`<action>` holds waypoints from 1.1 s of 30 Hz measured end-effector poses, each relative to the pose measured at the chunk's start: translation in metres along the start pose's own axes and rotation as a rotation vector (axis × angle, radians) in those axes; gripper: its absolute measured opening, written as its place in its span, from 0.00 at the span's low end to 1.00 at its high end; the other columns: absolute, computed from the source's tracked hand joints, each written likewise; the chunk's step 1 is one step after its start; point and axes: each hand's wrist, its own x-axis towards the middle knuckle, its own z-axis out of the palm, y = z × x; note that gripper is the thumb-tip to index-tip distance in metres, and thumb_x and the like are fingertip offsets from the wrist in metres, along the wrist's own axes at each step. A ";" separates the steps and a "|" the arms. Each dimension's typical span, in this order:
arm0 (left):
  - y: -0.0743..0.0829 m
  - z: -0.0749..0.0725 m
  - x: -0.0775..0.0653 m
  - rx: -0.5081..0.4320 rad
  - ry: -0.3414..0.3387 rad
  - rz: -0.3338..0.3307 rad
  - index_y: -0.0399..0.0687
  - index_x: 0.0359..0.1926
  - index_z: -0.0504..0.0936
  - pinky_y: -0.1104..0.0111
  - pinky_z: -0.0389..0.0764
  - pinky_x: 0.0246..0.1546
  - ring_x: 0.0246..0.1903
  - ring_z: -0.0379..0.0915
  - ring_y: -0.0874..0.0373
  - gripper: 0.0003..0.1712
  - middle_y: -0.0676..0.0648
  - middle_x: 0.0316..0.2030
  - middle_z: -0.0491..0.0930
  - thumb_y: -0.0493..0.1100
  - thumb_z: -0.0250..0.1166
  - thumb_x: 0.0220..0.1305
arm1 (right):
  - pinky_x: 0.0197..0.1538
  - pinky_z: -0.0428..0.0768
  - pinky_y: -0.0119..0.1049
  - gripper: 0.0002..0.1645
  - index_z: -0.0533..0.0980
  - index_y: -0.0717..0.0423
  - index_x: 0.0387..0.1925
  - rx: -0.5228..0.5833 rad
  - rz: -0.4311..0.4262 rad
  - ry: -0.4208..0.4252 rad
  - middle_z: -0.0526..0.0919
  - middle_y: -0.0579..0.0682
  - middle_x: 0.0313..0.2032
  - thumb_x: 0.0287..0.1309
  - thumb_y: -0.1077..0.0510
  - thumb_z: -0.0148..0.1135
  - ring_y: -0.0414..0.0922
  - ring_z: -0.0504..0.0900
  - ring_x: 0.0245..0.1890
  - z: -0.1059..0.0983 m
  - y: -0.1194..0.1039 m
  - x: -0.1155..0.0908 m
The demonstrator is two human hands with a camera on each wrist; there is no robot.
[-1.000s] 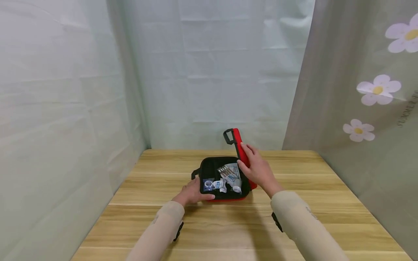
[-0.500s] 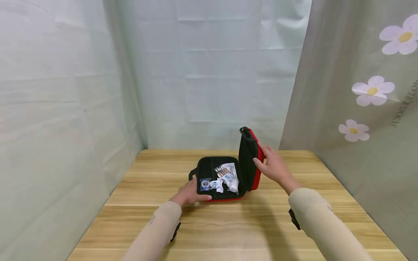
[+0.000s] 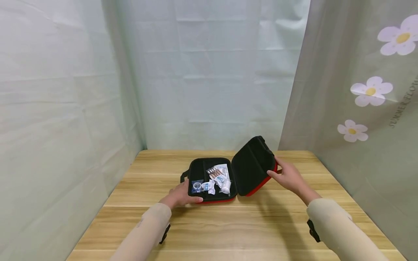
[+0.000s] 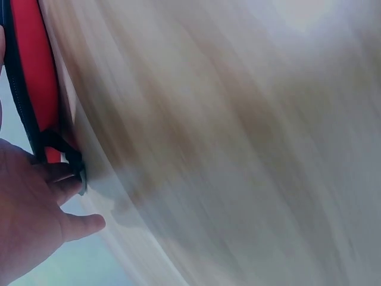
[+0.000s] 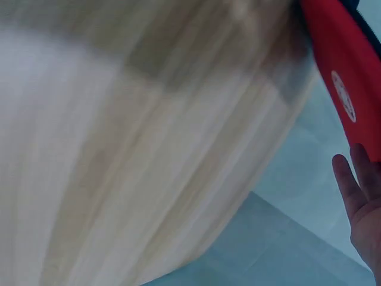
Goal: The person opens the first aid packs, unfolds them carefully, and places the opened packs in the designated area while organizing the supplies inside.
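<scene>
A red and black zip first-aid case (image 3: 213, 198) lies on the table, opened out like a book. Its base holds small packs: a roll in a blue wrapper (image 3: 197, 186), brown-tipped sticks in a clear packet (image 3: 214, 172) and white wrapped pieces (image 3: 225, 186). The lid (image 3: 253, 166) leans up and to the right, black inside. My left hand (image 3: 179, 195) grips the base's left front corner, thumb along the front edge, beside the black handle (image 4: 62, 149). My right hand (image 3: 290, 177) holds the lid's outer edge, thumb on the rim and fingers behind on the red shell (image 5: 345, 77).
The wooden table (image 3: 215, 232) stretches in front of the case and to both sides. A pale curtain (image 3: 209, 79) hangs behind its back edge, and a flowered curtain (image 3: 375, 174) stands at the right.
The lid has swung from nearly upright over to the right, with my right hand moving right and down along with it. The base shows slightly farther left, the left hand still on it.
</scene>
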 end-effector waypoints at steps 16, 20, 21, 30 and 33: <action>-0.025 -0.016 -0.012 -0.041 -0.039 0.041 0.38 0.75 0.54 0.39 0.61 0.63 0.65 0.62 0.38 0.64 0.33 0.67 0.65 0.67 0.75 0.48 | 0.47 0.80 0.52 0.30 0.79 0.63 0.51 0.070 0.252 -0.150 0.83 0.59 0.48 0.60 0.42 0.68 0.57 0.81 0.48 0.029 0.045 -0.050; -0.033 -0.021 -0.015 -0.081 -0.058 0.049 0.37 0.75 0.54 0.41 0.63 0.63 0.63 0.64 0.38 0.65 0.33 0.66 0.66 0.65 0.76 0.47 | 0.42 0.79 0.45 0.24 0.81 0.60 0.43 0.064 0.294 -0.180 0.84 0.49 0.39 0.59 0.43 0.69 0.46 0.81 0.39 0.042 0.048 -0.061; -0.036 -0.023 -0.015 -0.095 -0.064 0.045 0.37 0.75 0.54 0.41 0.63 0.63 0.63 0.64 0.39 0.66 0.33 0.66 0.66 0.65 0.77 0.47 | 0.40 0.79 0.43 0.23 0.81 0.59 0.41 0.062 0.298 -0.188 0.84 0.47 0.36 0.59 0.43 0.69 0.45 0.80 0.37 0.045 0.048 -0.062; -0.034 -0.028 -0.015 -0.154 -0.102 0.030 0.37 0.76 0.50 0.40 0.59 0.65 0.64 0.60 0.38 0.68 0.33 0.68 0.62 0.62 0.79 0.45 | 0.31 0.70 0.37 0.20 0.79 0.56 0.32 0.041 0.228 -0.238 0.76 0.45 0.23 0.58 0.43 0.70 0.43 0.72 0.26 0.047 0.057 -0.067; -0.028 -0.027 -0.017 -0.162 -0.102 0.018 0.37 0.77 0.49 0.40 0.58 0.66 0.65 0.60 0.38 0.69 0.32 0.69 0.61 0.61 0.79 0.46 | 0.31 0.73 0.39 0.24 0.80 0.55 0.30 -0.087 0.217 -0.246 0.78 0.45 0.25 0.54 0.37 0.70 0.43 0.74 0.27 0.039 0.061 -0.066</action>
